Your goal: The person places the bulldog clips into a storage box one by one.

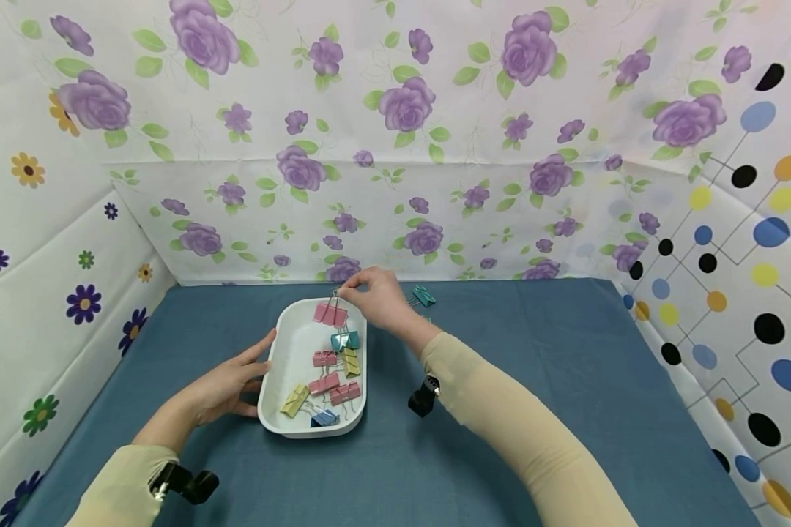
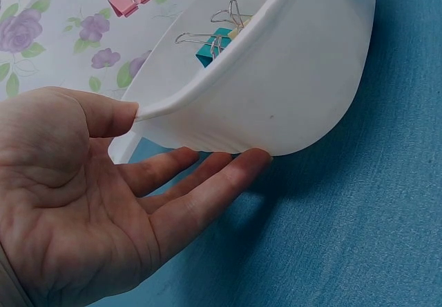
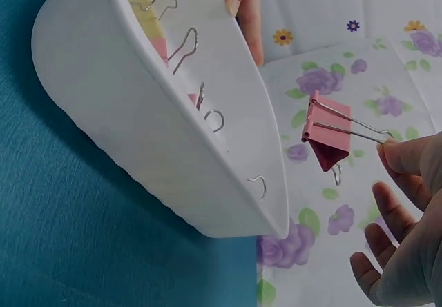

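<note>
My right hand (image 1: pixel 385 300) pinches a pink binder clip (image 1: pixel 330 315) by its wire handle, over the far end of a deep white plastic tray (image 1: pixel 288 355). In the right wrist view, the held pink clip (image 3: pixel 331 127) hangs away from the wall, with the other fingers loosely bent below. My left hand (image 1: pixel 220 391) holds the tray's left side; in the left wrist view, its thumb is at the rim and its fingertips touch the lower wall. Inside the tray lie a teal clip (image 1: pixel 345 341), yellow clips (image 1: pixel 295 400), pink clips (image 1: pixel 345 393) and a blue clip (image 1: pixel 324 418).
Another teal binder clip (image 1: pixel 424 296) lies on the blue cloth (image 1: pixel 534 351), just beyond my right wrist. A flowered sheet (image 1: pixel 369 197) rises along the back edge, and patterned sheets stand at both sides.
</note>
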Motion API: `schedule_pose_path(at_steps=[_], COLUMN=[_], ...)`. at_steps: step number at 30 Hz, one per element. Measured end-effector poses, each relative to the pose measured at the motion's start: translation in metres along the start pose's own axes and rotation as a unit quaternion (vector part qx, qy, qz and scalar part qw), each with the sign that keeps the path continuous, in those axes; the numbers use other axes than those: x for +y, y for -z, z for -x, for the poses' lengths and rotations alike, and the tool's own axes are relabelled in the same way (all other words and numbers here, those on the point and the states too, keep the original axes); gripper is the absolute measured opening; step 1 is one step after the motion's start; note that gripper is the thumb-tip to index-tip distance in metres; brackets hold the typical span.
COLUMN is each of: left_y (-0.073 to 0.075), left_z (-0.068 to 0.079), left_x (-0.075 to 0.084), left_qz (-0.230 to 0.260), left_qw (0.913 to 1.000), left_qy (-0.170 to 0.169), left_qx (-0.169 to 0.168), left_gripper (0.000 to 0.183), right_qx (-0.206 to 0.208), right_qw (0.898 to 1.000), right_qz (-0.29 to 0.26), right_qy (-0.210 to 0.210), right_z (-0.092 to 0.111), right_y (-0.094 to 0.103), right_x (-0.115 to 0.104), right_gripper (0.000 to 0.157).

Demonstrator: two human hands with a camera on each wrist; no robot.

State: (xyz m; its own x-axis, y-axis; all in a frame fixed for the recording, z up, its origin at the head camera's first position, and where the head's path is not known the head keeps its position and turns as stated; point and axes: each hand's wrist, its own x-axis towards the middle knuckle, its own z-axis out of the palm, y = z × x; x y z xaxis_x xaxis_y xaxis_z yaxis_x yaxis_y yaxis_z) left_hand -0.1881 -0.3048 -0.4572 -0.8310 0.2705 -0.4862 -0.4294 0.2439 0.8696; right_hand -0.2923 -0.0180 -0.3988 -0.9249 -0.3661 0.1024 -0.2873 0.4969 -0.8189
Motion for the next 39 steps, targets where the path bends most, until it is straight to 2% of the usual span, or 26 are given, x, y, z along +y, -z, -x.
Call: schedule_pose_path(at_steps=[6, 14, 27, 39], left_y=[0.000, 0.000, -0.001, 0.001], left_z=[0.000, -0.001, -0.001, -0.002], left_x=[0.000, -0.001, 0.000, 0.000], left_qz=[0.002, 0.006, -0.003, 0.007], left_qw=[1.0000, 1.0000, 1.0000, 1.0000], left_qy=[0.000, 0.000, -0.001, 0.002], left_qx=[-0.003, -0.006, 0.003, 0.002], left_gripper=[0.067, 0.068, 0.067, 0.067], right_qx=[-0.005, -0.038, -0.053, -0.045], right_qw=[1.000, 0.999, 0.998, 0.998], right_qz=[0.003, 0.022, -0.030, -0.047], right_qy=[-0.003, 0.025, 0.001, 0.010], right_z=[0.000, 0.000, 0.003, 0.007], right_y=[-0.005, -0.007, 0.013, 0.025], right_x=[-0.002, 0.002, 0.017, 0.019], right_gripper=[0.018, 0.023, 0.028, 0.028])
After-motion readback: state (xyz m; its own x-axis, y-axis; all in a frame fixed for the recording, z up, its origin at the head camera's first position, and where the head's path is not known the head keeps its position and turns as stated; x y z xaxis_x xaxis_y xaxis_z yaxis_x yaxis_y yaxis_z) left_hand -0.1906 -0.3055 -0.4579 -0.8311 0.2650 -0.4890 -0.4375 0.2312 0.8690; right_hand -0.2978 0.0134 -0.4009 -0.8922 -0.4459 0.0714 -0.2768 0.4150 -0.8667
